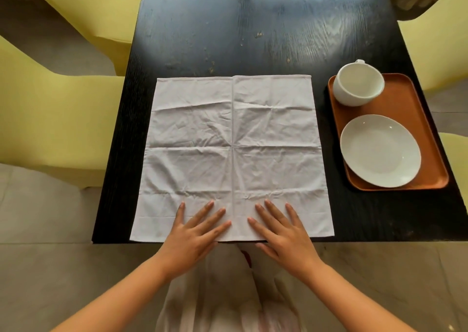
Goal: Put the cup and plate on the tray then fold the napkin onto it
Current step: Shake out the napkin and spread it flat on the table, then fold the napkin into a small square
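A white napkin point(233, 142) lies spread out flat and creased on the black table point(228, 33). My left hand point(195, 235) and my right hand point(283, 233) rest flat on its near edge, fingers apart, on either side of the middle crease. At the right, an orange tray point(405, 98) holds a white cup point(358, 83) at its far end and a white plate point(379, 150) at its near end. The cup's handle points away from me.
Yellow chairs stand at the left point(50, 119) and at the right point(440, 48) of the table. The table's near edge runs just under my hands. Grey tiled floor lies below.
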Demonstrator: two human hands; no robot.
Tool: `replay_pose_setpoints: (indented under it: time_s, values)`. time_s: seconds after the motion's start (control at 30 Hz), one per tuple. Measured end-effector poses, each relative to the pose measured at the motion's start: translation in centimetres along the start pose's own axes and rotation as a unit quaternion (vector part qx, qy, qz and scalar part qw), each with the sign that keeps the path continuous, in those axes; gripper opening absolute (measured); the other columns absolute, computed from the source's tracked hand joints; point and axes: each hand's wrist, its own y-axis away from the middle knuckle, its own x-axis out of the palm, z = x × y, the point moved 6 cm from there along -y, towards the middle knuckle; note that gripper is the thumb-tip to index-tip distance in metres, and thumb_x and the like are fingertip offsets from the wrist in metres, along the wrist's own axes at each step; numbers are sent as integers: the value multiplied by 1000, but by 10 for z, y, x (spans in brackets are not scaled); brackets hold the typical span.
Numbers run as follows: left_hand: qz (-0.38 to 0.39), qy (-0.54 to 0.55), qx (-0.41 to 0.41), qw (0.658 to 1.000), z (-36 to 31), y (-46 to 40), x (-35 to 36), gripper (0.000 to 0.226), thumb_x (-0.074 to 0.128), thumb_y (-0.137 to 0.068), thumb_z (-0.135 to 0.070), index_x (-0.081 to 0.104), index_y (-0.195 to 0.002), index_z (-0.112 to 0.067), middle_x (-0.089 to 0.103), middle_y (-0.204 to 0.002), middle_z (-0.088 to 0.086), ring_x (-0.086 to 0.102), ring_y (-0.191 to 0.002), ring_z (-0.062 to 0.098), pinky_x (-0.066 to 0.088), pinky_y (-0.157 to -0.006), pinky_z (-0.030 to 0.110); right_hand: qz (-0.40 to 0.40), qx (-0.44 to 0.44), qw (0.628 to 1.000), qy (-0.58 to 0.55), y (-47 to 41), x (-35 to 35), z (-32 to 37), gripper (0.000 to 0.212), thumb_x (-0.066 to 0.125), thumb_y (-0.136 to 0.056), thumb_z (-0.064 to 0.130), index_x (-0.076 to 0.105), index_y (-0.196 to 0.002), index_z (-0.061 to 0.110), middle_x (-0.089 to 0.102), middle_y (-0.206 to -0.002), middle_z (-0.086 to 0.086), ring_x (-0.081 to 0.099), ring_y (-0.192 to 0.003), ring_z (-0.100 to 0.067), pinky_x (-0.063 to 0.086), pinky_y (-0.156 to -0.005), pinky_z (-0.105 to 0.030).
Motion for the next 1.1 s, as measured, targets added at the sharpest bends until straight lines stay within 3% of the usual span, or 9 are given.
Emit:
replay_pose_setpoints:
  time_s: [0.1, 0.23, 0.37, 0.47, 0.53, 0.63, 0.83, 0.97, 1.1]
  values:
    - [-34, 25, -6, 999, 2, -2, -10, 41, 32, -95, -38, 57, -125, -29, 56, -134, -5, 49, -125, 24, 36, -94, 66, -35, -4, 999, -20, 1, -6, 0, 51, 78, -70, 35, 64, -118, 23, 58, -130, -5, 51, -123, -28, 40, -94, -61]
    - [-94, 54, 15, 994, 0, -2, -25, 50, 25, -100, -30, 74, -95, -18, 71, -112, -3, 62, -110, 25, 50, -88, 54, -63, 15, 996, -67, 0, -9, -2, 41, 81, -67, 30, 71, -105, 22, 63, -124, -5, 54, -120, -27, 40, -95, -60]
    - [-105, 165, -64, 979, 6, -7, -37, 45, 35, -97, -32, 73, -88, -10, 75, -99, 1, 66, -104, 22, 56, -84, 41, -83, 44, 988, -120, -4, -14, -2, 25, 82, -67, 17, 74, -91, 18, 68, -116, -4, 59, -115, -26, 42, -96, -56]
    - [-90, 210, -119, 966, 18, -6, -43, 12, 63, -86, -13, 73, -92, -10, 75, -96, 4, 71, -89, 20, 60, -69, 33, -83, 47, 984, -153, -4, -20, -12, 19, 81, -66, 4, 74, -82, 13, 73, -103, -4, 65, -105, -25, 52, -89, -46]
    - [-58, 198, -141, 968, 34, -5, -45, 11, 71, -79, -5, 72, -89, -12, 75, -86, 3, 72, -76, 21, 59, -62, 32, -69, 77, 978, -181, -4, -28, -30, 20, 80, -65, 0, 74, -81, 10, 75, -90, -4, 70, -92, -25, 59, -74, -39]
    - [-6, 208, -197, 958, 67, -2, -49, 9, 64, -85, -14, 70, -92, -16, 73, -87, -2, 67, -80, 17, 53, -70, 32, -36, 152, 969, -191, -6, -42, -64, 14, 76, -72, 3, 74, -83, 12, 73, -77, -1, 69, -73, -24, 56, -57, -33]
    - [-40, 241, -237, 940, 124, -17, -88, 11, 73, -78, -12, 74, -89, -13, 71, -83, -6, 67, -80, 11, 56, -76, 34, -11, 188, 964, -187, -41, -70, -112, 9, 67, -83, 15, 73, -89, 13, 73, -83, -1, 67, -76, -19, 55, -67, -35]
    - [-70, 228, -268, 933, 168, -41, -117, 8, 74, -76, -8, 74, -82, -12, 70, -79, -2, 67, -78, 16, 53, -75, 33, -34, 210, 965, -156, -73, -91, -141, 9, 67, -83, 16, 73, -88, 12, 72, -84, -6, 66, -76, -23, 56, -66, -39]
    - [-108, 213, -288, 927, 206, -65, -136, 8, 73, -74, -1, 73, -77, -8, 69, -77, 3, 63, -75, 19, 43, -68, 10, -60, 252, 953, -155, -108, -104, -173, 6, 66, -83, 15, 71, -86, 13, 71, -85, -4, 64, -77, -22, 55, -64, -37]
